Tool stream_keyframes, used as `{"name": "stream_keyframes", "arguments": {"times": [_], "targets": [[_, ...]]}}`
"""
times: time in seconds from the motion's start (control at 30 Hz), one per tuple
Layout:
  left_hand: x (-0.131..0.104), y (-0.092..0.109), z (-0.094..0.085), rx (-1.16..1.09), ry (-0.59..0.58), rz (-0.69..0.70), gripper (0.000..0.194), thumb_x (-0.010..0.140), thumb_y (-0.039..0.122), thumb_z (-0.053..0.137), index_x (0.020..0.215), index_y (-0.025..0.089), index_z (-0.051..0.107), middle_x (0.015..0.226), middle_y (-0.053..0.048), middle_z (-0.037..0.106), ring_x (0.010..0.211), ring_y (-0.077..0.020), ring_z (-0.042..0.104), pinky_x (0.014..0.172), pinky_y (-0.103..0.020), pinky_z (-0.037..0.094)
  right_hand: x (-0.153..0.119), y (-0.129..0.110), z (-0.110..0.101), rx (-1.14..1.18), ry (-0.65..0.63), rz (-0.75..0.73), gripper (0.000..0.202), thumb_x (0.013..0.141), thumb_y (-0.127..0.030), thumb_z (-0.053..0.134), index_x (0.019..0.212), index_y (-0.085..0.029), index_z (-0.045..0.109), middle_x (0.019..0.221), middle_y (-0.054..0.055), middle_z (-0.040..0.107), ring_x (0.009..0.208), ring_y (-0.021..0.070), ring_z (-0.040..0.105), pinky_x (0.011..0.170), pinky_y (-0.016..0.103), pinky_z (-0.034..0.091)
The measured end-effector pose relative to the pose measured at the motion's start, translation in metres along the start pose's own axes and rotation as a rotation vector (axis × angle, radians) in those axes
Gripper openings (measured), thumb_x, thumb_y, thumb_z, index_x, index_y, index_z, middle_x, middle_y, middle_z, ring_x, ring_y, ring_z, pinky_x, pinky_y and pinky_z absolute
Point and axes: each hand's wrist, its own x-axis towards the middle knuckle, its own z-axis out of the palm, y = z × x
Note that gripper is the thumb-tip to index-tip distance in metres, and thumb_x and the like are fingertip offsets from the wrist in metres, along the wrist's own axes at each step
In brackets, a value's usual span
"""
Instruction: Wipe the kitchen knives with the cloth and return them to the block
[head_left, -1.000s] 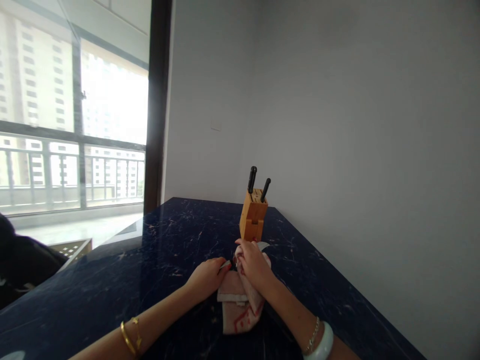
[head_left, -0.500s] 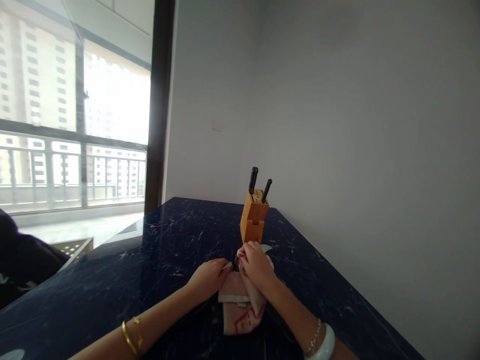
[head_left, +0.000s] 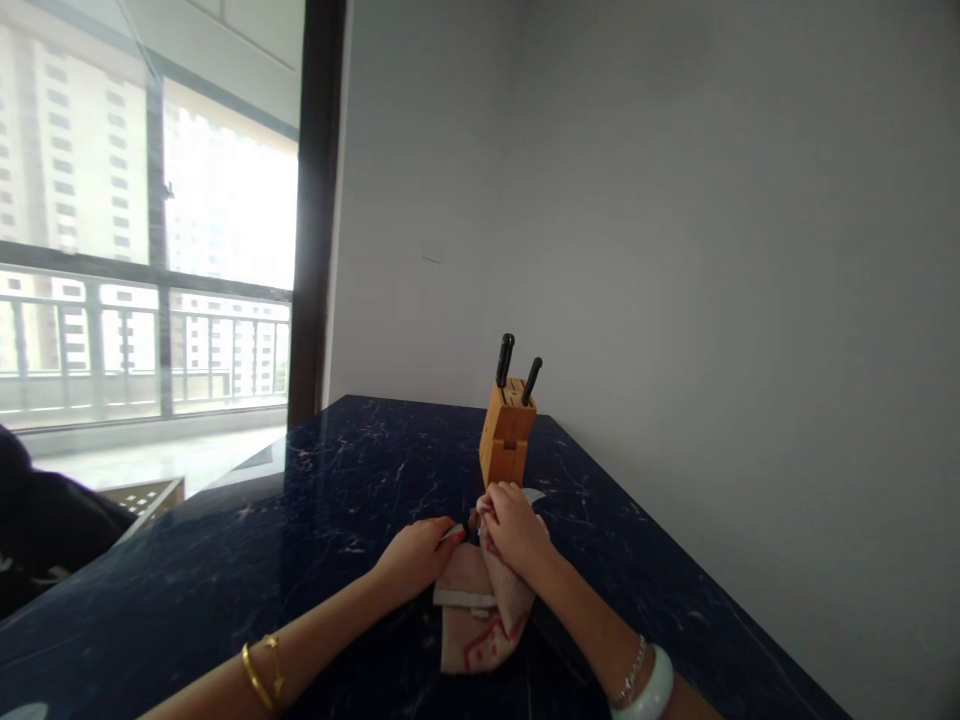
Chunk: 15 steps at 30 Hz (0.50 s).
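My left hand (head_left: 420,552) is closed round the handle end of a knife, most of which my fingers and the cloth hide. The curved tip of its blade (head_left: 533,495) sticks out beyond my right hand. A pink towel (head_left: 480,640) with red markings is folded over the blade and hangs down toward me. My right hand (head_left: 514,522) grips this towel round the blade. Just behind my right hand stands a wooden knife block (head_left: 507,440), with two black-handled knives (head_left: 506,360) upright in its slots.
The dark blue marble-patterned table (head_left: 360,450) stretches to the wall (head_left: 675,250). At the left are a large window (head_left: 225,200) and a dark object (head_left: 45,520) beside the table. A pale round item (head_left: 26,711) shows at the lower left corner.
The towel's hanging end has shifted slightly to the left. Both hands keep their hold in nearly the same place.
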Motion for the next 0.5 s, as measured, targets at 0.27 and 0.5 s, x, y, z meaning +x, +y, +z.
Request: {"name": "stream_keyframes", "arguments": {"times": [0.27, 0.5], "targets": [[0.003, -0.002, -0.001, -0.037, -0.010, -0.053, 0.035, 0.087, 0.040, 0.031, 0.079, 0.022, 0.060, 0.080, -0.003, 0.068, 0.075, -0.0183, 0.062, 0.059, -0.023, 0.034, -0.004, -0.007, 0.002, -0.008, -0.036, -0.043, 0.011, 0.074, -0.010, 0.045, 0.074, -0.021, 0.048, 0.081, -0.001, 0.053, 0.082, 0.0139, 0.046, 0.072, 0.023, 0.033], [0.001, 0.002, -0.004, -0.058, -0.026, -0.091, 0.037, 0.087, 0.041, 0.030, 0.078, 0.022, 0.061, 0.078, -0.003, 0.067, 0.074, -0.0181, 0.062, 0.059, -0.023, 0.034, 0.001, 0.009, -0.007, -0.068, 0.034, 0.073, 0.011, 0.074, -0.010, 0.047, 0.070, -0.020, 0.049, 0.082, 0.002, 0.050, 0.083, 0.0159, 0.045, 0.072, 0.025, 0.033]]}}
